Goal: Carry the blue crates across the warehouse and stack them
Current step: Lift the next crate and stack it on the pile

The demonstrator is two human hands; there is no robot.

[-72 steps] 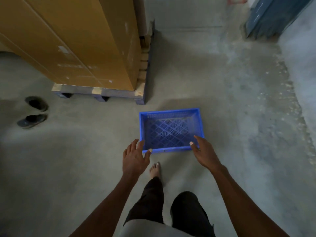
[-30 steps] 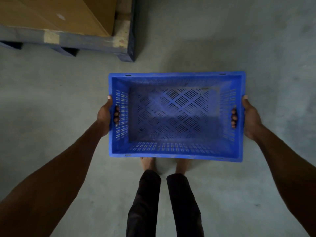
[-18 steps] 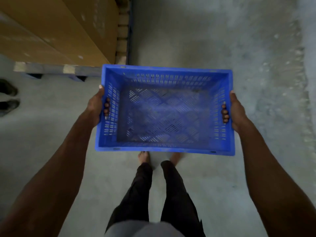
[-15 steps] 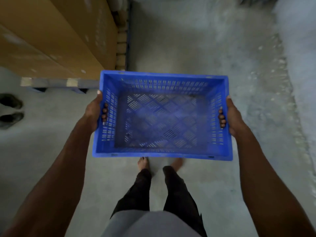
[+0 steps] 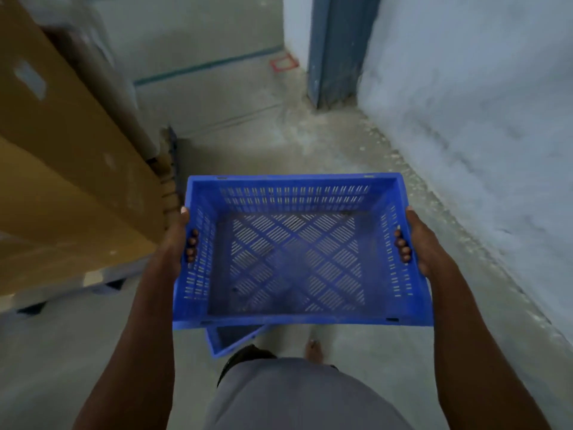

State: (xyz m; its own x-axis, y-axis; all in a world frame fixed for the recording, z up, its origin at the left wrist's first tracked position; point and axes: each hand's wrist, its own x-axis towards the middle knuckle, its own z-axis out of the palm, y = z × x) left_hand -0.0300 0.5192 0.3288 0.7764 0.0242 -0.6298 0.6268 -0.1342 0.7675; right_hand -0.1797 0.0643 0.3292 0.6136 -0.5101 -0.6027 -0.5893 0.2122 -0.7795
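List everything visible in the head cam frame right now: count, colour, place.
blue slotted plastic crate: 1, blue, carried centre frame, empty
second blue crate corner: 1, blue, on the floor below the carried crate, mostly hidden
large brown cardboard boxes: at least 2, brown, left, on a pallet
wooden pallet: 1, grey-blue and tan, left, under the boxes
red tape square: 1, red, on the far floor
blue-grey metal post: 1, upper right, by the wall
pale wall: 1, bluish white, right
concrete floor: grey
left hand: grips the crate's left handle slot
right hand: grips the right handle slot
bare foot: 1, below the crate
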